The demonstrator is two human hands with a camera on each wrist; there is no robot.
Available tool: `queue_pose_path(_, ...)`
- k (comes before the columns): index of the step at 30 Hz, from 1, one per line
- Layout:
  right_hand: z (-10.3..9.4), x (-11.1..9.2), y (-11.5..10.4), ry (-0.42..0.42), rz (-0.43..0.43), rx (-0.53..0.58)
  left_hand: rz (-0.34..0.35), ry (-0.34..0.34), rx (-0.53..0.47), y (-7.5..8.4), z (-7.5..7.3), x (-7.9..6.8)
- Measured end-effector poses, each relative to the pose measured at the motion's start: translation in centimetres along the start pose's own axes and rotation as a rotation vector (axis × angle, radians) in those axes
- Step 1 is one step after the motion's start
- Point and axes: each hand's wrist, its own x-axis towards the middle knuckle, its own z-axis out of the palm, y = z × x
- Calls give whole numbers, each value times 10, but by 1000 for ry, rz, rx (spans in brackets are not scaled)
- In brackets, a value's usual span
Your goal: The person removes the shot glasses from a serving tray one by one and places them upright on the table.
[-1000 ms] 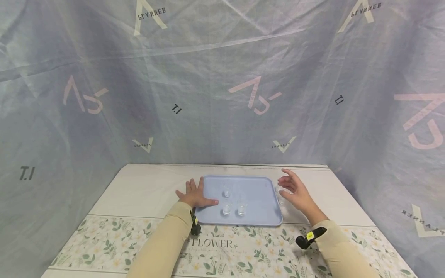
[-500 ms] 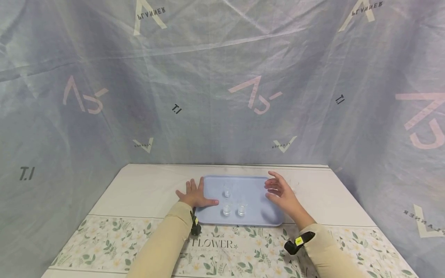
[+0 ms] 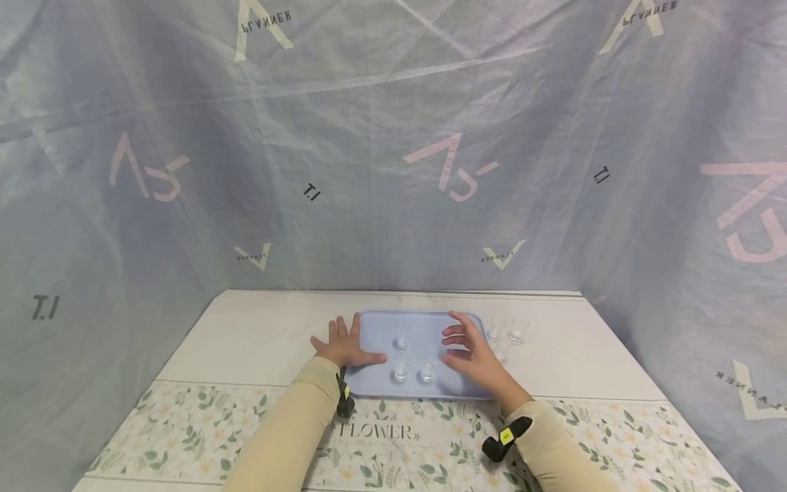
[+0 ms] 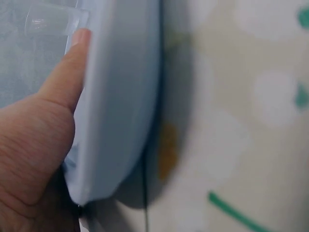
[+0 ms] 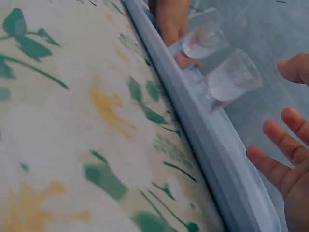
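A pale blue tray (image 3: 451, 391) lies on the table, bearing three small clear shot glasses. Two, a left one (image 3: 401, 372) and a right one (image 3: 427, 372), stand side by side near its front edge; the third glass (image 3: 402, 341) is behind them. My left hand (image 3: 341, 347) rests with spread fingers at the tray's left rim, its thumb reaching inward over the tray. My right hand (image 3: 472, 354) hovers above the tray's right half, fingers loosely bent and holding nothing. In the right wrist view its fingers (image 5: 280, 145) are spread apart, close to the nearer glass (image 5: 234, 79).
Right of the tray, more clear glasses stand on the white tabletop: one far right (image 3: 516, 335), others near the rim (image 3: 494, 335). A flowered cloth strip (image 3: 246, 424) runs along the front. A grey curtain (image 3: 369, 171) encloses the back and sides.
My right hand has moved left from the glasses beside the tray to over the tray's right half, uncovering those glasses. The left hand and the tray glasses have stayed put.
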Motion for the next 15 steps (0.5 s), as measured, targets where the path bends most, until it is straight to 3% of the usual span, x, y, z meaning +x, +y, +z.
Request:
queue_pose_path(8, 16, -4, 8, -83, 42, -18, 4, 10, -4, -1, -1, -2)
queue_pose_path(15, 25, -5, 5, -81, 56, -54, 10, 23, 5, 1, -2, -4)
